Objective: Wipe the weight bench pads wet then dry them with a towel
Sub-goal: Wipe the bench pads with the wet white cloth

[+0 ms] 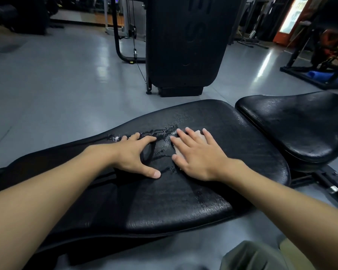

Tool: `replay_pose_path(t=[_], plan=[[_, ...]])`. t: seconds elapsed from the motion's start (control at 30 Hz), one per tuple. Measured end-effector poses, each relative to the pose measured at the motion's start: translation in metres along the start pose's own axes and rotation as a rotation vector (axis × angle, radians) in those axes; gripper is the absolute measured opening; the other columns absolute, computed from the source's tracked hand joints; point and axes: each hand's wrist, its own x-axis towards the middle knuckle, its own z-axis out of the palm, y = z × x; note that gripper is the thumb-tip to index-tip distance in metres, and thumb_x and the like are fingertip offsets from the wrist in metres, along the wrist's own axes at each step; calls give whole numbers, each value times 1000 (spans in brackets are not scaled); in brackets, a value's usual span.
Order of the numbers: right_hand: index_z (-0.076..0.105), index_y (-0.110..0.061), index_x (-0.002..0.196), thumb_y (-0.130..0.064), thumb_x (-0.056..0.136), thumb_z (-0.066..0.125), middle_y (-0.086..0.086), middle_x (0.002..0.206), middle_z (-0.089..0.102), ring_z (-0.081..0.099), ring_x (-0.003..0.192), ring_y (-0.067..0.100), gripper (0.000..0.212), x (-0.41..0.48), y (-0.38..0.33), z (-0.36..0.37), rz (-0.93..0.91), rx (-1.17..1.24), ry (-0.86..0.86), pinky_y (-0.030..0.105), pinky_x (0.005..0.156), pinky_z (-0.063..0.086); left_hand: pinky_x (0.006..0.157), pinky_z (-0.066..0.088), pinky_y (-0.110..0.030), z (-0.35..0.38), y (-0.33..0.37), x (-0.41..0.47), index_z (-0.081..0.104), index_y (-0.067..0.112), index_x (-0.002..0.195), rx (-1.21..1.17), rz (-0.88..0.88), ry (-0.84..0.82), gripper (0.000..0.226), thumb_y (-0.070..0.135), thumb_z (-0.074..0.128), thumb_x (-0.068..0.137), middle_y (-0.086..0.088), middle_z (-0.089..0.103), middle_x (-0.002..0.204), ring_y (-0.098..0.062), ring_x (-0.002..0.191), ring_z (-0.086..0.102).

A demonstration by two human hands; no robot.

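The long black back pad (pixel 164 201) of the weight bench runs across the middle of the view, with wet streaks shining near its far edge. A second black seat pad (pixel 293 123) adjoins it on the right. My right hand (pixel 197 154) lies flat with straight, spread fingers on a small pale cloth (pixel 200 137), pressing it onto the back pad; most of the cloth is hidden under the palm. My left hand (pixel 135 154) rests on the pad just left of it, fingers spread and slightly bent, holding nothing.
A tall black upright machine pad (pixel 185 45) stands behind the bench. A cable machine frame (pixel 125 36) is at the back. Another rack (pixel 316 61) with a blue roll (pixel 320 75) stands at the right. Grey floor (pixel 57 84) surrounds the bench.
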Motion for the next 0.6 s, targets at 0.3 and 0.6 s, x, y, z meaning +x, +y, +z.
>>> replay_pose_path(t=[0.3,0.6], plan=[[11,-31,159,-53,99,17,-3,168,1,-5,154,17,64,148,13,-13,52,32,-26,53,121,-6,120,10,-57,6,-4,6,1,54,149,-47,13,24,128,81,74,48,-3,-12,165,-40,149,-13],[10,-33,159,-53,100,14,-3,168,-1,-8,154,23,62,159,11,-16,73,29,-53,54,121,-6,121,5,-56,8,-4,5,4,55,149,-84,10,39,129,82,74,44,-3,-12,165,-38,149,-15]])
